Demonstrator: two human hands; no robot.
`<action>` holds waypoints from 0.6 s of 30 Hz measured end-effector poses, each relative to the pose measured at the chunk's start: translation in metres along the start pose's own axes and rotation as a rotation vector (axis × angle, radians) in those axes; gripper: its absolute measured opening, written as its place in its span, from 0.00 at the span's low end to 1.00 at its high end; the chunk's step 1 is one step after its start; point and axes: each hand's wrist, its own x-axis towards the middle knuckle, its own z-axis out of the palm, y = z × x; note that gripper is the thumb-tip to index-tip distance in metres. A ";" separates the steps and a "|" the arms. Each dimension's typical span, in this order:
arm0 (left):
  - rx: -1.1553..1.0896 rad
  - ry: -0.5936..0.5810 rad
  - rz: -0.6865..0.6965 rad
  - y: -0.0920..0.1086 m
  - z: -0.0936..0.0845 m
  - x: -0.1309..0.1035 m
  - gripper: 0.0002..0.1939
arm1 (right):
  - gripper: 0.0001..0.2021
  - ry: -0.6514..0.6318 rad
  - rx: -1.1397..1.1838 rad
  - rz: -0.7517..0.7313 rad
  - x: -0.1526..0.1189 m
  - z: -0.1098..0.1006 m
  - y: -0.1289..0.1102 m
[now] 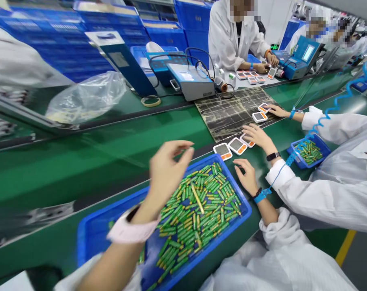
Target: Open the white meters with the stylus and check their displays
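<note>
A clear plastic bag (88,97) lies on the far side of the worktop (116,139), at the left. Next comes the large blue tray (88,238), tilted across the view, its bare left part passing under the forearm. The left hand (168,167), wearing a pink wristband (133,232), is raised over the tray, its grip curled with thumb and fingertips slightly apart. Green batteries (198,216) with yellowish ends lie heaped in the middle and right of the tray, a slim yellow stick (197,199) on top. Behind the tray stands a blue-topped tester (191,81) with cables. White-and-orange devices (222,150) lie in a row just beyond the tray's right corner. The right hand (246,176), blue strap at its wrist, is beside that corner, its grip loosely curved with thumb and fingers apart. Further right, a co-worker's hands (259,137) reach to the devices by a dark gridded mat (232,111), and a small blue tray (310,151) holds more batteries
</note>
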 end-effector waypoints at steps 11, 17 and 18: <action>0.331 -0.631 -0.167 -0.018 0.109 0.100 0.16 | 0.11 -0.026 -0.003 0.114 -0.004 -0.002 0.015; 0.232 -0.583 -0.225 0.014 0.098 0.084 0.20 | 0.14 -0.030 -0.067 0.109 -0.008 -0.017 0.020; 0.192 -0.532 -0.232 0.018 0.096 0.082 0.20 | 0.16 -0.029 -0.132 0.095 -0.007 -0.017 0.024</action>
